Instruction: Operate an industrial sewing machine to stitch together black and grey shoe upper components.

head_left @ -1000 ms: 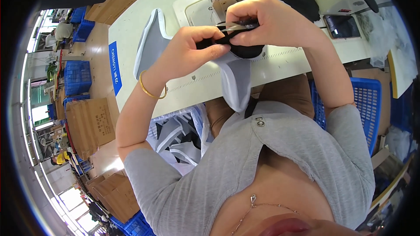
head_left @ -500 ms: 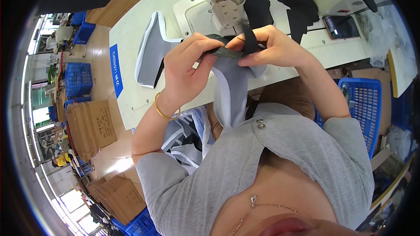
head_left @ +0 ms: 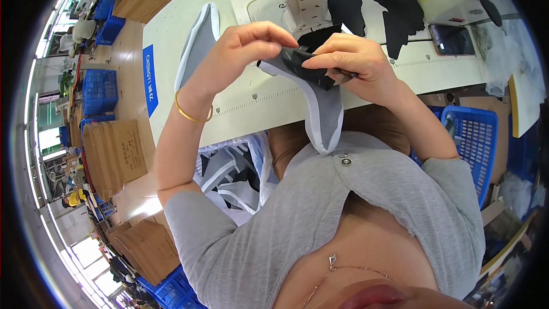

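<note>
My left hand (head_left: 246, 51) pinches the upper edge of a fabric piece, thumb and fingers closed on its black part (head_left: 300, 63). My right hand (head_left: 357, 63) grips the same black part from the other side. A small dark, shiny object (head_left: 343, 75) shows under the right fingers; its kind is unclear. The grey, white-edged body of the fabric piece (head_left: 327, 111) hangs down over the table edge to my lap. Just beyond my hands stands a white sewing machine (head_left: 306, 0). A second grey piece with white edging (head_left: 200, 43) lies on the table, left of my left hand.
Black fabric pieces (head_left: 397, 14) lie on the white table (head_left: 240, 117), near a phone (head_left: 452, 40) at right. A plastic-lined container (head_left: 264, 166) of grey and black pieces stands below left, a blue basket (head_left: 486, 131) at right. Cardboard boxes (head_left: 114, 157) stand on the floor at left.
The fabric piece has turned in my hands, and more of its black part shows. My left hand has moved left and up, my right slightly right. The view has shifted a little.
</note>
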The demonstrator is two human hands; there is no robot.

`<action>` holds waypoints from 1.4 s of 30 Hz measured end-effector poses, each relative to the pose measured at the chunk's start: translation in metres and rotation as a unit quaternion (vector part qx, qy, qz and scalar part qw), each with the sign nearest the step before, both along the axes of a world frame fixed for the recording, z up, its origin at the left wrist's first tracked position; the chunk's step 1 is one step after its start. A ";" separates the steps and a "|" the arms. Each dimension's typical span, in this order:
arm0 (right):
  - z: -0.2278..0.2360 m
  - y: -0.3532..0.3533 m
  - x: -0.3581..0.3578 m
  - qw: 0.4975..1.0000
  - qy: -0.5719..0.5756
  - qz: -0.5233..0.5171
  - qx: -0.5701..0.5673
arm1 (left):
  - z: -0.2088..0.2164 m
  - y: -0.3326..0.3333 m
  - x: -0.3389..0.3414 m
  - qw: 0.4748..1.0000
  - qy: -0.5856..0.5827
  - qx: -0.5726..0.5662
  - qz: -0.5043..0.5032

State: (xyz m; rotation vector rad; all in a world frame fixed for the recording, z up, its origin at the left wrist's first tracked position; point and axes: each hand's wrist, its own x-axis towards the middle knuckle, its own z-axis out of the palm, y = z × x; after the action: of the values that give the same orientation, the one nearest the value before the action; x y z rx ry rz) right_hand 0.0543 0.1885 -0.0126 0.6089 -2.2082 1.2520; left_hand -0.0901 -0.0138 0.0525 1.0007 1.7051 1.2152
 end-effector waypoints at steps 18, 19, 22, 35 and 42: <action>0.008 0.008 -0.007 0.993 -0.112 0.007 0.035 | 0.010 0.014 0.005 0.972 0.220 -0.042 -0.068; 0.006 0.007 -0.006 0.993 -0.112 0.009 0.021 | 0.011 0.013 0.007 0.972 0.220 -0.043 -0.069; 0.005 0.005 -0.005 0.992 -0.123 0.020 -0.022 | 0.012 0.013 0.010 0.972 0.220 -0.036 -0.073; 0.003 0.001 -0.002 0.996 -0.082 -0.006 0.019 | 0.011 0.013 0.002 0.967 0.223 -0.040 -0.116; 0.007 0.001 0.006 0.989 -0.146 -0.031 -0.011 | 0.002 0.005 0.008 0.983 0.178 -0.050 -0.006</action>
State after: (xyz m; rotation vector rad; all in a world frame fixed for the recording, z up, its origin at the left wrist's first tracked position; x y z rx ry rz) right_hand 0.0607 0.1896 -0.0053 0.3618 -2.4236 1.4062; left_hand -0.0820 -0.0083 0.0549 1.2202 2.0089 0.9709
